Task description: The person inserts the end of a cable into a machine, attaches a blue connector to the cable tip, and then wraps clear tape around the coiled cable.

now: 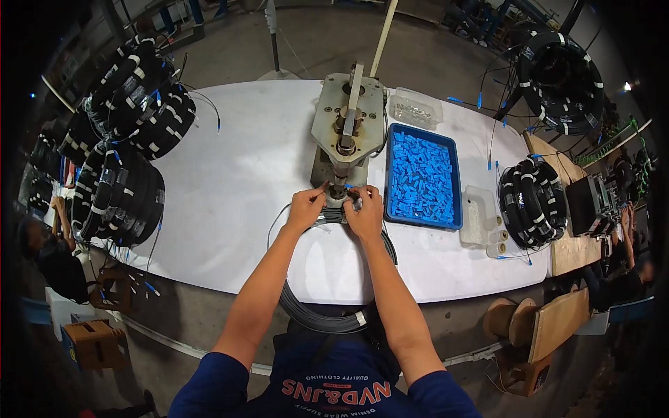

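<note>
Both hands are at the base of a metal press (pixel 350 115) on the white table. My left hand (pixel 306 207) is closed at the left side of the press's lower tool (pixel 338 192), fingertips pinched near it. On the right side of that tool my right hand (pixel 365 211) is closed too, with a small blue piece (pixel 349 186) at its fingertips. What the left fingertips hold is too small to make out. A coil of black cable (pixel 317 317) runs beneath both hands and hangs over the table's front edge.
Right of the press stands a blue tray (pixel 458 202) of small blue parts, with clear plastic boxes (pixel 416 110) behind and beside it. Black cable coils (pixel 118 195) are stacked at the left; more coils (pixel 533 203) lie at the right. Other people sit at both sides.
</note>
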`<state>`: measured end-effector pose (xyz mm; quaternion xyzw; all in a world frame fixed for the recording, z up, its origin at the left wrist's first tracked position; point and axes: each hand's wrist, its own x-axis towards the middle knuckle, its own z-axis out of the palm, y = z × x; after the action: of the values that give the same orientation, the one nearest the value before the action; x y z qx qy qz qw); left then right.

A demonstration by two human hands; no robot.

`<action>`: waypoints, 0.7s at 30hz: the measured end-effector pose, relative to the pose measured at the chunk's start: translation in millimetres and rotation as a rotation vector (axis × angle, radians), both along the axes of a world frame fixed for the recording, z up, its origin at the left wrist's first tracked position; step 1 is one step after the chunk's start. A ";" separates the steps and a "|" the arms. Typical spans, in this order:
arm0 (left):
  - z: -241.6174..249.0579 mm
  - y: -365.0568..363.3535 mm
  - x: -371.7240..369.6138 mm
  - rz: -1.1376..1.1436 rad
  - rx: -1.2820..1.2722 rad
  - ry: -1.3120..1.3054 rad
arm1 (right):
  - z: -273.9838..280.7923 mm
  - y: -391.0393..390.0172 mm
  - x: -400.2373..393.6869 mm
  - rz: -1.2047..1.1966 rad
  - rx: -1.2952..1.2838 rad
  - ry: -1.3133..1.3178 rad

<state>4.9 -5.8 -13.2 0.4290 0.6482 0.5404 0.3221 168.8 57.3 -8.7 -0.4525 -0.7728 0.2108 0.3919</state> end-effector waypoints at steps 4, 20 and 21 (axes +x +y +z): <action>1.9 -0.1 -1.2 -0.009 -0.027 0.011 | 1.3 -2.2 0.1 -0.024 0.053 -0.016; -7.6 1.9 -1.5 -0.004 0.001 -0.008 | -4.3 -0.7 -0.9 -0.002 0.101 0.032; -11.0 2.5 -3.0 -0.004 0.002 -0.008 | -4.0 -0.4 0.1 0.007 0.071 0.034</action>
<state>1.9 -3.2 -24.2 0.4284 0.6455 0.5420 0.3256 168.9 56.8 -12.7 -0.4318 -0.7747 0.1924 0.4200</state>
